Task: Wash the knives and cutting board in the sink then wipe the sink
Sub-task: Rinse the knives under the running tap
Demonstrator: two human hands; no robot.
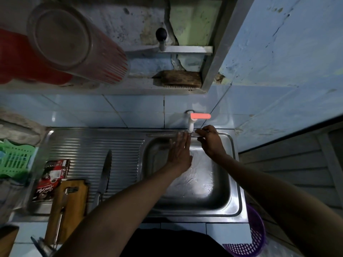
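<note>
Knife (105, 175) lies well left of both hands' grip.

Both your arms reach forward toward the tap (191, 125). Your left hand (179, 152) lies flat just below it, fingers straight and together. Your right hand (210, 140) sits beside it, fingers curled, pinching something thin.

Sink basin (219, 199) open from above; lower half unoccupied, upper half taken by both hands (181, 154) (210, 143) under tap (191, 125). Drainboard (83, 145) partly blocked: long knife (104, 175) laid lengthwise, cutting board (74, 197) and packet (50, 179) at left. Low shelf (111, 89) overhangs back wall.
</note>
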